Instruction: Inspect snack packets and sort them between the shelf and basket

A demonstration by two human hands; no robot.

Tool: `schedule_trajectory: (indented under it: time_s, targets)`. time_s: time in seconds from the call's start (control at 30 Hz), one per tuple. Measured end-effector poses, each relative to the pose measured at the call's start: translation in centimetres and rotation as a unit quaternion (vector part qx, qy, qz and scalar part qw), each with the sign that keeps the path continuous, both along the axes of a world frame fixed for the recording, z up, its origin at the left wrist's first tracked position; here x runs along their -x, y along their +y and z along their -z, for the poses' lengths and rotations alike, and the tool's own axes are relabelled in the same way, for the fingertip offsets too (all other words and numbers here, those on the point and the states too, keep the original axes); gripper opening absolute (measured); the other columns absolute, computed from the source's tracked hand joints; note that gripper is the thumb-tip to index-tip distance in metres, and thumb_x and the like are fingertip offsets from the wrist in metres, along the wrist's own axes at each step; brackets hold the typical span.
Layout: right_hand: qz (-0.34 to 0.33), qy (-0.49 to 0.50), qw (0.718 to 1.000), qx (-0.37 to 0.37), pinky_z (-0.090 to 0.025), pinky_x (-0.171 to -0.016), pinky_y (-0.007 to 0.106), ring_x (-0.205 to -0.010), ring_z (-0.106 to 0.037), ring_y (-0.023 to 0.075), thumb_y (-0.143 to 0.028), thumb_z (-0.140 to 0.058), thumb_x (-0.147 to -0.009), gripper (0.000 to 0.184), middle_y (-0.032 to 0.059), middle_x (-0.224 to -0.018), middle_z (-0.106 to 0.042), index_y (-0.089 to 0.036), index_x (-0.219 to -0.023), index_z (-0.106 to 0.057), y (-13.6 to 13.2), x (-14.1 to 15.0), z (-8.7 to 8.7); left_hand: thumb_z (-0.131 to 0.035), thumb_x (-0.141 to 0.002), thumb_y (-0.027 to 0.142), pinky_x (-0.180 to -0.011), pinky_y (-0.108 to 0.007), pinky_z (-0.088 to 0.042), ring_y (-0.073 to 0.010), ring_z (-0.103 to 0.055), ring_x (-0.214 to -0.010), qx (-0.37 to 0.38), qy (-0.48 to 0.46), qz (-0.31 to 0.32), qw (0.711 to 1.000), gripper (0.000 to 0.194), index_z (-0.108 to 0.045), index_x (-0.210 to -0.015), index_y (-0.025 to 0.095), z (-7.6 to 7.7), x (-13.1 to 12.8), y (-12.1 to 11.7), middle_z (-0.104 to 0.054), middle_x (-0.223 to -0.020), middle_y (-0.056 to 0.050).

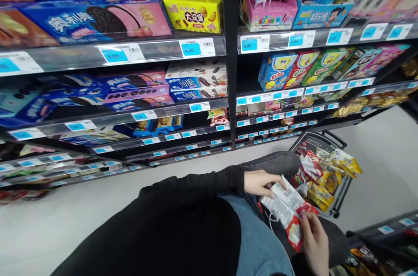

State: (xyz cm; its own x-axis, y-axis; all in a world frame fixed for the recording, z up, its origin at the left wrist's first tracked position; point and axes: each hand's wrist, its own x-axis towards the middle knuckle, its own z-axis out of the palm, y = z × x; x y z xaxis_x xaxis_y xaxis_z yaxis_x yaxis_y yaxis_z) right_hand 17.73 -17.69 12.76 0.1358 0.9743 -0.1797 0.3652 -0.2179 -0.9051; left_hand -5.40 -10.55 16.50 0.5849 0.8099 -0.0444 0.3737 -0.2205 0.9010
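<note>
Over my lap, my left hand (261, 182) grips the upper left end of red and silver-white snack packets (283, 211), which appear to be two lying side by side. Closed around their lower red ends is my right hand (315, 236), its thumb on top. Printed backs of the packets face up. Just past my knee stands a dark basket or cart (307, 137) with several yellow and red snack bags (318, 193) inside. A thin white cord (271, 223) hangs beside the packets.
Shelves ahead carry blue cookie boxes (98, 19), a yellow box (196, 8), small cartoon snack boxes (279, 69) and a pink candy display (271, 10). Price tags line the shelf edges. Another shelf with dark packets (362, 260) is at lower right. Pale floor (81, 215) runs between.
</note>
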Motion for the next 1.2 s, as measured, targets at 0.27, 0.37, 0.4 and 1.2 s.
schedule_trajectory:
  time_s: [0.27,0.37,0.4,1.2]
  targets:
    - [0.005,-0.036,0.999,-0.028,-0.048,-0.063,0.030,-0.065,-0.059,0.0199,-0.057,-0.063,-0.059,0.043,0.0047,-0.067,-0.064,-0.016,-0.069,-0.060,-0.2,-1.0,-0.5,-0.053,-0.081,0.024,-0.062,-0.018,-0.040,-0.0115,-0.059,-0.064,-0.067,0.055,0.020,0.996,0.014,-0.061,-0.093,0.020,-0.6,-0.7,0.1,-0.066,-0.075,-0.001]
    - [0.015,-0.048,0.998,-0.047,-0.048,-0.061,0.029,-0.068,-0.060,0.0206,-0.050,-0.071,-0.054,0.042,0.0060,-0.073,-0.066,-0.015,-0.077,-0.062,-0.3,-0.7,-1.0,-0.053,-0.081,0.023,-0.059,-0.019,-0.040,-0.0124,-0.060,-0.064,-0.106,0.069,0.020,0.992,0.012,-0.059,-0.090,0.020,-1.1,-1.2,0.1,-0.067,-0.082,-0.002]
    - [0.022,-0.050,0.997,-0.051,-0.048,-0.060,0.028,-0.068,-0.060,0.0205,-0.048,-0.072,-0.054,0.042,0.0066,-0.075,-0.067,-0.015,-0.079,-0.063,-0.3,-0.6,-1.2,-0.052,-0.081,0.024,-0.057,-0.020,-0.039,-0.0128,-0.060,-0.064,-0.118,0.083,0.019,0.989,0.012,-0.058,-0.091,0.020,-1.2,-1.3,0.1,-0.067,-0.082,-0.003]
    - [0.047,0.042,0.998,0.001,-0.044,-0.059,0.026,-0.064,-0.057,0.0175,-0.048,-0.068,-0.058,0.036,0.0043,-0.069,-0.064,-0.015,-0.070,-0.062,0.3,-0.4,-2.1,-0.058,-0.074,0.013,-0.062,-0.013,-0.043,-0.0048,-0.059,-0.063,0.102,-0.024,0.028,0.994,0.024,-0.053,-0.097,0.017,-0.6,-0.5,0.8,-0.063,-0.079,0.002]
